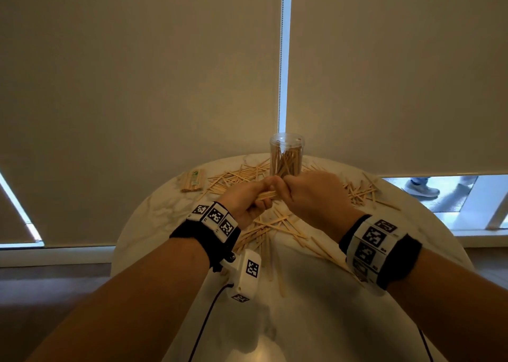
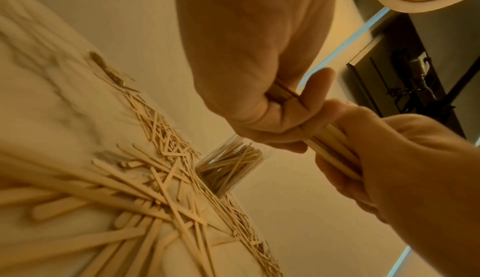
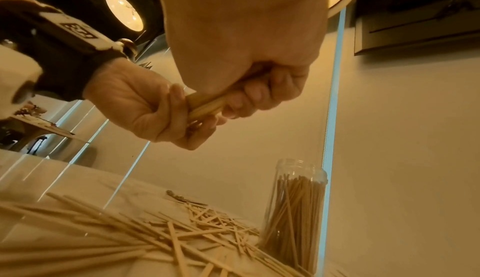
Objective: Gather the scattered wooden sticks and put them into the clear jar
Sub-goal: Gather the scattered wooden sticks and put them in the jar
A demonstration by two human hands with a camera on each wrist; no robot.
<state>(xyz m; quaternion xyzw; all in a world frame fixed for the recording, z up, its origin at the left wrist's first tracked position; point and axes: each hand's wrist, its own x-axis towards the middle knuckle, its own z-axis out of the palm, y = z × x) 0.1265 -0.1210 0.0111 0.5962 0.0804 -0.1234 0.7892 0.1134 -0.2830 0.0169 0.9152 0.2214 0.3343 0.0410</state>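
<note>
Above the middle of the round white table (image 1: 316, 315), my left hand (image 1: 247, 199) and right hand (image 1: 308, 194) meet, both curled round one bundle of wooden sticks (image 1: 265, 196). The right wrist view shows the bundle (image 3: 207, 102) lying between my right hand (image 3: 259, 88) and left hand (image 3: 145, 109). Just behind the hands stands the clear jar (image 1: 286, 155), upright, open-topped and holding several sticks. It also appears as the jar (image 2: 228, 168) and the jar (image 3: 296, 209). Scattered sticks (image 1: 269, 227) cover the table under and around the hands.
A wrapped pack of sticks (image 1: 192, 180) lies at the table's back left. More loose sticks (image 1: 360, 191) lie at the right of the jar. Window blinds and a bead chain (image 1: 281, 59) hang directly behind the table's far edge.
</note>
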